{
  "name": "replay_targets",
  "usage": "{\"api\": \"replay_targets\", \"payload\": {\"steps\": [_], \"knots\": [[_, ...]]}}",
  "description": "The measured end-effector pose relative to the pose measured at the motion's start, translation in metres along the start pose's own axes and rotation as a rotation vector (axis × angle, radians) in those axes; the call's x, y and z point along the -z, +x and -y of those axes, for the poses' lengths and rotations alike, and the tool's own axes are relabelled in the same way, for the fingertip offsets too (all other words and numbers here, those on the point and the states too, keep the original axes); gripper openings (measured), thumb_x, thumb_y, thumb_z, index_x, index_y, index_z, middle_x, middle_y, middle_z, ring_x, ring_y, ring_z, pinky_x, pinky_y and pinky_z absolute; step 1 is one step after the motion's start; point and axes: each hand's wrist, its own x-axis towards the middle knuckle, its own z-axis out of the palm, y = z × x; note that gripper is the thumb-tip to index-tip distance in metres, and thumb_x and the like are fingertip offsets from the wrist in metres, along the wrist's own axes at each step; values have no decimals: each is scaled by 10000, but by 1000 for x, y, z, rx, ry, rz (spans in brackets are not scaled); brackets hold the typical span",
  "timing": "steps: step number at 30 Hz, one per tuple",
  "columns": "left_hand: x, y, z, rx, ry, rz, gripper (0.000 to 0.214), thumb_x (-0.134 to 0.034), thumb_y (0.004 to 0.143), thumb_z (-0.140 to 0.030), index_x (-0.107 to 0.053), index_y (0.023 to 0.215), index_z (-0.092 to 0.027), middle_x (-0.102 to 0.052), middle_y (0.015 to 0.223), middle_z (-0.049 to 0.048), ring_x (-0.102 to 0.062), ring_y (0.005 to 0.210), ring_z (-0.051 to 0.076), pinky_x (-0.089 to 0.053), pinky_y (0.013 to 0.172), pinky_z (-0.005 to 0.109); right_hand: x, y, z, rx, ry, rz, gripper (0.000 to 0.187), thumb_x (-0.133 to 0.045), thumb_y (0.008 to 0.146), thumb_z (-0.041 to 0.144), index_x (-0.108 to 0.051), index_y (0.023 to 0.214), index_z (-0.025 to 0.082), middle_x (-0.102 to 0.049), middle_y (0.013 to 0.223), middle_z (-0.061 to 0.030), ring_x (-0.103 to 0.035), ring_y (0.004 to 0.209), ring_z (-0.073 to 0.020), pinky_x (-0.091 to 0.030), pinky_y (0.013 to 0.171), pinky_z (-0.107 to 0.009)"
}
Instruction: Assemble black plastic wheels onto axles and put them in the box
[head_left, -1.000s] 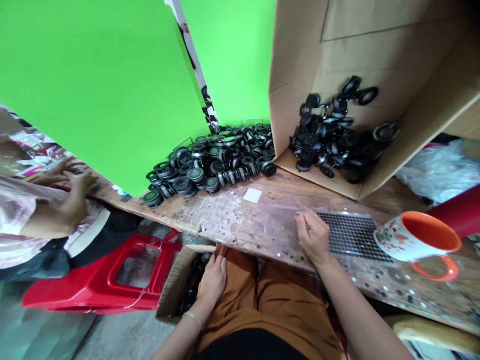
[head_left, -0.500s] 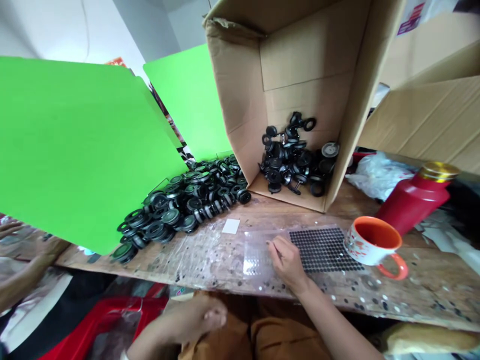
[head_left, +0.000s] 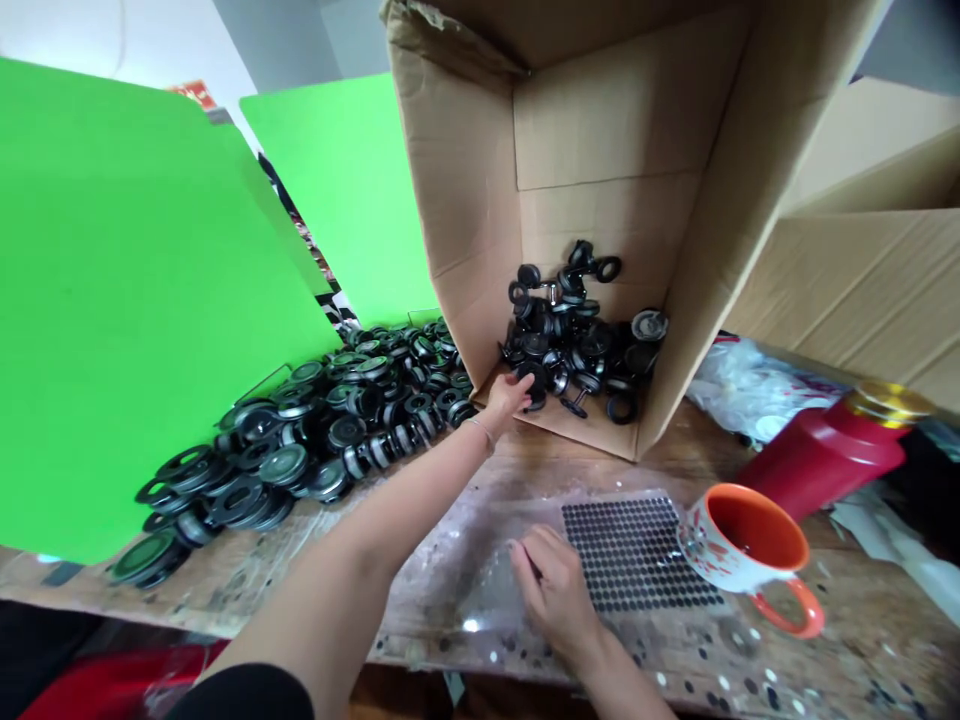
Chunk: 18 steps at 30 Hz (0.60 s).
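My left hand point(head_left: 511, 394) reaches across to the front of the cardboard box point(head_left: 600, 140). Its fingers are closed at the edge of a black round part point(head_left: 534, 378), one of several ring-and-disc parts piled inside. My right hand point(head_left: 553, 582) rests curled on the clear plastic sheet point(head_left: 484, 590), thumb pressed against the fingers; what it holds, if anything, is hidden. Beside it, rows of small black round stickers point(head_left: 637, 552) cover part of the sheet.
A large heap of black round parts point(head_left: 300, 440) lies left, before green panels point(head_left: 150, 300). An orange-lined mug point(head_left: 712, 560), a red bottle point(head_left: 825, 450) and a plastic bag point(head_left: 739, 385) stand right. Loose dots point(head_left: 720, 683) litter the table's front edge.
My left hand has risen from near my lap and stretched forward to the parts in the box. My right hand stays on the sheet. The view has shifted closer to the table.
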Motion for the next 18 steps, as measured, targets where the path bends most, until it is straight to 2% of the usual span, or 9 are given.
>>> {"api": "replay_targets", "payload": {"steps": [2,4,8,10,13,15,17,18], "knots": [[-5,13,-3,-6,-33,-26,268,-583,914,-303,-584,1119,-131,-629,1013,62,-625,795,145,-557,676,305,0,0,-1,-18,-2,-1,264,-433,933,124,-436,684,212,-471,663,-3,-463,656,-144,-339,629,-276],[-1,14,-4,-39,-51,-40,242,-589,912,-291,-593,1089,-127,-631,1001,57,-627,796,143,-559,674,300,0,1,-1,-29,2,-6,265,-435,931,122,-438,681,211,-470,657,-1,-460,649,-142,-340,626,-274],[30,-13,-8,-142,-12,-32,111,-632,873,-218,-619,911,-114,-636,827,25,-609,701,106,-542,646,244,1,0,-1,-48,18,8,262,-450,922,123,-449,675,208,-473,658,2,-468,646,-141,-339,617,-270],[54,-39,-12,-190,44,0,98,-680,825,-206,-638,834,-118,-635,734,17,-590,641,97,-521,615,217,1,-2,-1,-43,27,33,272,-449,925,128,-442,665,208,-462,654,4,-466,637,-139,-337,609,-271],[93,-92,-19,-258,155,50,133,-757,738,-242,-697,792,-135,-651,667,20,-569,605,121,-481,572,218,2,-5,-3,-29,68,56,265,-450,932,145,-469,676,208,-465,649,4,-469,621,-139,-354,596,-272],[117,-133,-18,-326,252,70,138,-791,700,-257,-738,787,-163,-680,707,33,-580,669,143,-483,646,239,4,-5,-1,-49,128,51,203,-462,936,177,-539,751,206,-530,703,-18,-525,673,-154,-411,636,-281],[135,-174,-11,-485,489,102,127,-748,759,-301,-762,845,-209,-705,789,46,-596,735,161,-478,732,265,6,-3,6,-140,197,42,103,-501,932,240,-596,909,208,-611,839,-54,-591,778,-180,-471,710,-301],[142,-193,-6,-566,636,118,139,-692,814,-318,-763,892,-227,-710,816,54,-607,752,169,-476,741,273,5,-1,13,-217,249,48,137,-511,932,282,-593,1018,214,-634,938,-72,-614,822,-190,-495,738,-312]]}}
